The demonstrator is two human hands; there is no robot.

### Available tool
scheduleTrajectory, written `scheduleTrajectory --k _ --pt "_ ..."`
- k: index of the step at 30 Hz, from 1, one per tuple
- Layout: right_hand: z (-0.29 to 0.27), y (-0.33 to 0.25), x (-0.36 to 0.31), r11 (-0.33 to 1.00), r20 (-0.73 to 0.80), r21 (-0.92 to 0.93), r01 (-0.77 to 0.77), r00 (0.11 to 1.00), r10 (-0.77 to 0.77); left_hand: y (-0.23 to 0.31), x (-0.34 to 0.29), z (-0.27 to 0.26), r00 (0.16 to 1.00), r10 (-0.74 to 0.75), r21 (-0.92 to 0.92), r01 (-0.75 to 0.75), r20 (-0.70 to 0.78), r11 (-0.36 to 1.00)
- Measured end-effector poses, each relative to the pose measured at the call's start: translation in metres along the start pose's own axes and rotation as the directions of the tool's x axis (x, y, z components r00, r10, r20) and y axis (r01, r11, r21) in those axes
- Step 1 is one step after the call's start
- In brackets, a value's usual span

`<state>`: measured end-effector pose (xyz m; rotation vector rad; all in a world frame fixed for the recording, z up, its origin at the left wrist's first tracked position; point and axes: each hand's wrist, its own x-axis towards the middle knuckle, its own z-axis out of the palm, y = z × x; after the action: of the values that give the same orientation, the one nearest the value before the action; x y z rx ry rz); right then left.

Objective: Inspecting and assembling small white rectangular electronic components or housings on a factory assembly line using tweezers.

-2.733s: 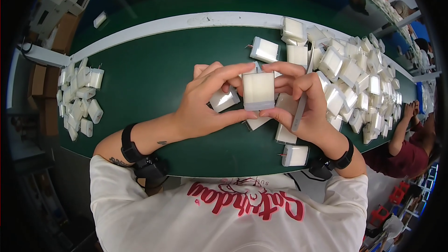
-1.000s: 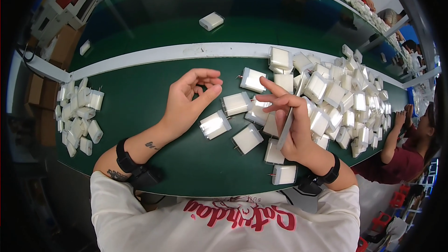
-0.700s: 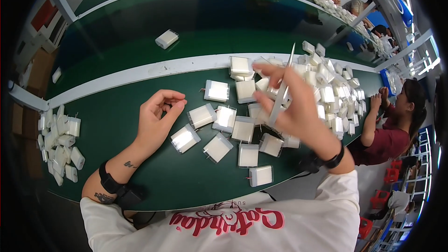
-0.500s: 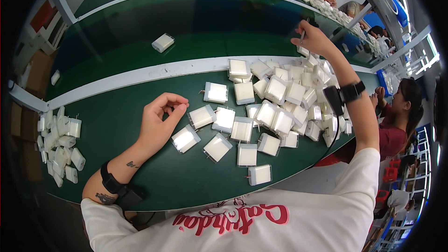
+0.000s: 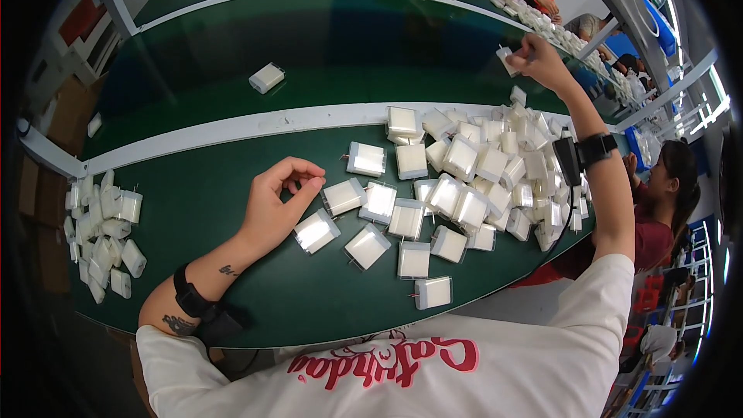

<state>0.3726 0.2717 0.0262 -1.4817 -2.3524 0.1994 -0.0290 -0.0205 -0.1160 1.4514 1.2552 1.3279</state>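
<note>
Currently, a white block [image 5: 507, 62] is showing between one and two o'clock in the view, beyond the white rail [image 5: 325, 117], and the right hand [image 5: 539, 59] is clamping its grip on it with thumb and fingers. Its long axis seems to be running from eleven to five o'clock, a thin pin or wire pointing toward eleven, though the fingers are hiding part of it. Whether it is touching the green strip [image 5: 364, 54] below, I cannot tell. If the pinch were loosening on the smooth sides, the block could be slipping or twisting, and its thin end could be bending against the strip. Toward three o'clock, a heap of similar blocks [image 5: 460, 156] is crowding the desk [image 5: 186, 217], and a brushing forearm [image 5: 609, 201] could be toppling some. Near nine, the left hand [image 5: 272, 197] is curling loosely, fingertips lying close, perhaps touching, nothing visible between them
</note>
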Motion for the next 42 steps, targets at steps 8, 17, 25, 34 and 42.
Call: scheduleTrajectory --k 8,17,25,34,42 --pt "0.079 -0.204 -0.155 0.151 0.371 0.928 -0.341 0.881 -0.293 0.023 -0.016 0.006 0.905 0.425 0.22 -0.411 -0.02 0.885" --pt "0.121 -0.232 -0.17 0.18 0.307 0.948 -0.264 0.91 -0.278 0.017 -0.021 0.007 0.853 0.521 0.26 -0.504 0.005 0.823" --pt "0.137 -0.221 -0.173 0.412 -0.231 0.756 0.508 0.797 -0.559 0.021 -0.022 0.011 0.91 0.412 0.17 -0.413 0.044 0.895" --pt "0.149 -0.213 -0.18 0.42 -0.263 0.737 0.529 0.797 -0.543 0.017 -0.021 0.012 0.903 0.42 0.156 -0.43 0.095 0.889" --pt "0.144 -0.216 -0.182 0.443 -0.226 0.749 0.493 0.818 -0.529 0.015 -0.023 0.008 0.947 0.278 0.046 -0.289 0.158 0.956"
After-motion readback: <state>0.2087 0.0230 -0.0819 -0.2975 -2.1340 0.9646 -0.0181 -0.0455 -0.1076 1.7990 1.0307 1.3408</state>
